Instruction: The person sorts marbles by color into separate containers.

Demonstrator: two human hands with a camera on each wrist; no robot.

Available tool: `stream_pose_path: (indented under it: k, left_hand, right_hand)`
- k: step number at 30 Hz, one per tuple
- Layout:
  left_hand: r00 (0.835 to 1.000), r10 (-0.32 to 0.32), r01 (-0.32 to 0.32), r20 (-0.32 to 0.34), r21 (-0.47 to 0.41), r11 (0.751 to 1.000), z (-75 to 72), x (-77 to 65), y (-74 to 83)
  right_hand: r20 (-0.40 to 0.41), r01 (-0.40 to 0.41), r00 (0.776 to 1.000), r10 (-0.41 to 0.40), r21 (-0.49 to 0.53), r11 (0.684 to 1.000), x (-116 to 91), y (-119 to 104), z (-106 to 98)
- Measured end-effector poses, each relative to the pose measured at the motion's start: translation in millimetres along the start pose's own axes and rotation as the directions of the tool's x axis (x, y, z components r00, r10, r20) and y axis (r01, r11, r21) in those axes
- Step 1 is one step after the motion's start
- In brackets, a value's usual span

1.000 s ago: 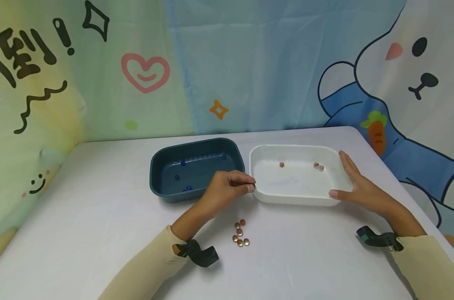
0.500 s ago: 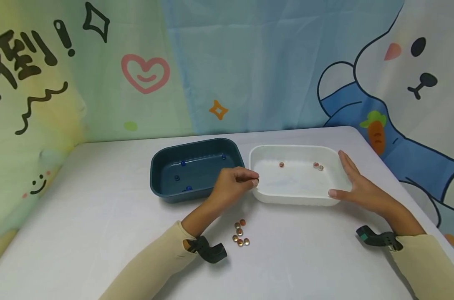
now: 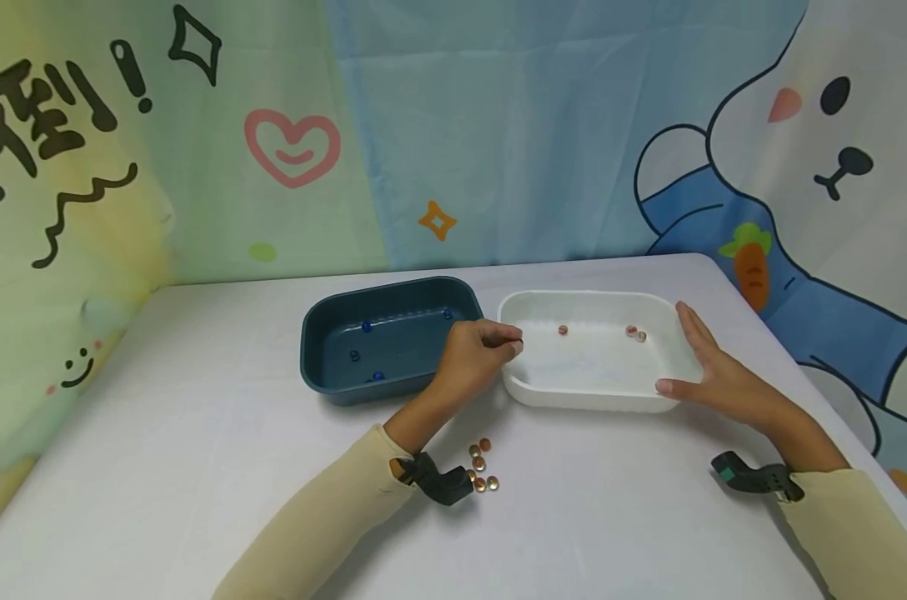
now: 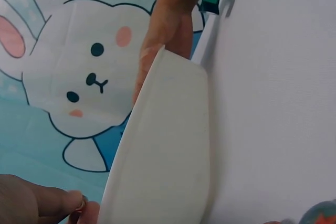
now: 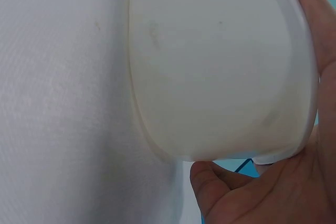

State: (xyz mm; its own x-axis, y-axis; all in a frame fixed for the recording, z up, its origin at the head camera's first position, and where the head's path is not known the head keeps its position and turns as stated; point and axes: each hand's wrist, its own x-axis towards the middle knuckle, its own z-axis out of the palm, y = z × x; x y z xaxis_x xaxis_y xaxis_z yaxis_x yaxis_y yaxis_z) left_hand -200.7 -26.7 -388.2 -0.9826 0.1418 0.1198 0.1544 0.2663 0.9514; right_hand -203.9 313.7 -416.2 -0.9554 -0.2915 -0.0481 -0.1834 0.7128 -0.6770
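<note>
My left hand point(image 3: 474, 357) is at the left end of a white plastic tray point(image 3: 581, 367), thumb and fingertips together at its rim. Between them the left wrist view shows a small shiny glass marble point(image 4: 84, 202), mostly covered by the fingers. Three orange-and-clear marbles lie inside the white tray, one marble point(image 3: 563, 330) left of the other two. At the tray's right end rests my right hand point(image 3: 724, 385), its fingers straight along the side and the thumb at the front corner. Several orange marbles point(image 3: 479, 464) lie on the cloth near my left wrist.
A dark teal tray point(image 3: 393, 390) with several blue marbles point(image 3: 367, 327) stands left of the white one, partly behind my left hand. The white-covered table point(image 3: 183, 417) ends at a printed curtain point(image 3: 498, 150). Each wrist wears a black camera mount point(image 3: 442, 485).
My left hand has moved slightly right and away from me, up to the white tray's left rim, still pinching the marble. The right hand and both trays have stayed in place.
</note>
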Motion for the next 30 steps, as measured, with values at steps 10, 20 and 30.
stream_pose_path:
  k: [10, 20, 30]
  left_hand:
    - [0.998, -0.066, 0.066, -0.004, 0.028, 0.997, 4.2, 9.0, 5.5]
    - [0.991, -0.129, 0.129, -0.021, 0.009, 0.992, 9.0, 22.0, 7.1]
    - [0.985, -0.167, 0.167, -0.032, -0.005, 0.986, 9.5, 35.7, 9.8]
  right_hand:
    - [-0.002, -0.007, 1.000, 0.007, -0.011, 1.000, 0, -1, -2]
    - [0.004, -0.007, 1.000, 0.007, 0.005, 1.000, 0, 1, -1]
    - [0.006, -0.005, 1.000, 0.005, -0.008, 1.000, 1, 0, -1]
